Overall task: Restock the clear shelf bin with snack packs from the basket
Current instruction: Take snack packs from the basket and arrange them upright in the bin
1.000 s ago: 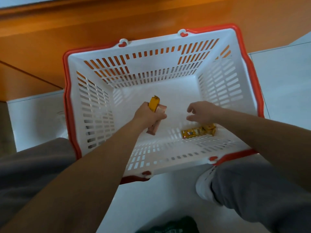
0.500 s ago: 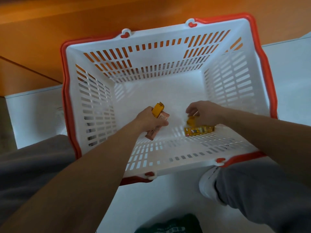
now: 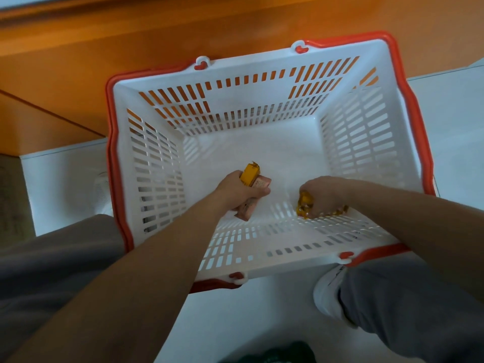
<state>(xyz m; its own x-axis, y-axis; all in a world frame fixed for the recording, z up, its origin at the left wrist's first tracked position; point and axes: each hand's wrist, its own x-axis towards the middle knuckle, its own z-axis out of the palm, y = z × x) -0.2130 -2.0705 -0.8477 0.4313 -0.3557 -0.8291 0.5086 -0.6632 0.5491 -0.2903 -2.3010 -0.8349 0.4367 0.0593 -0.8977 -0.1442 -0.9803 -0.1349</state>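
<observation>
Gripping orange and pink packs in left hand, yellow packs in right hand, risking drops from bunched grasps.

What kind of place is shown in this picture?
Probably a shop, not certain: a white slotted plastic shopping basket with red rim stands on pale floor tiles beside an orange wooden fixture, and small yellow and pink snack packs are held inside it.

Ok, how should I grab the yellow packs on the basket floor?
Grip them across the middle, from straight above: the yellow packs lie low, close to the near wall of the basket, which blocks a sideways approach. The right hand curls over them.
</observation>
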